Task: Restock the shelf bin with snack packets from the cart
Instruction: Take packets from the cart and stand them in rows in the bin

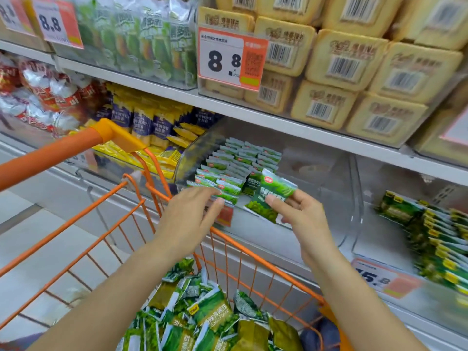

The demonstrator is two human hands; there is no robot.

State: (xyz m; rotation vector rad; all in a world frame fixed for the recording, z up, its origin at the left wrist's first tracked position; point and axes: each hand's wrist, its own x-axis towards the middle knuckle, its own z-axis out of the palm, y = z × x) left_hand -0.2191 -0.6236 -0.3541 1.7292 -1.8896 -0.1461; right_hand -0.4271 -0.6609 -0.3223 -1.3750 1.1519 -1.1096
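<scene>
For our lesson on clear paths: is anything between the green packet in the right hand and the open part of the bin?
Nothing visible blocks it. The right hand pinches the green packet at the clear bin front; the rows of packets and left hand lie leftward.

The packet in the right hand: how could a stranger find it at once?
Find the orange cart before the shelves, then the clear bin behind its far rim. The right hand pinches one green packet at the bin's front. Unlike the packets in rows, it is lifted and tilted.
</scene>
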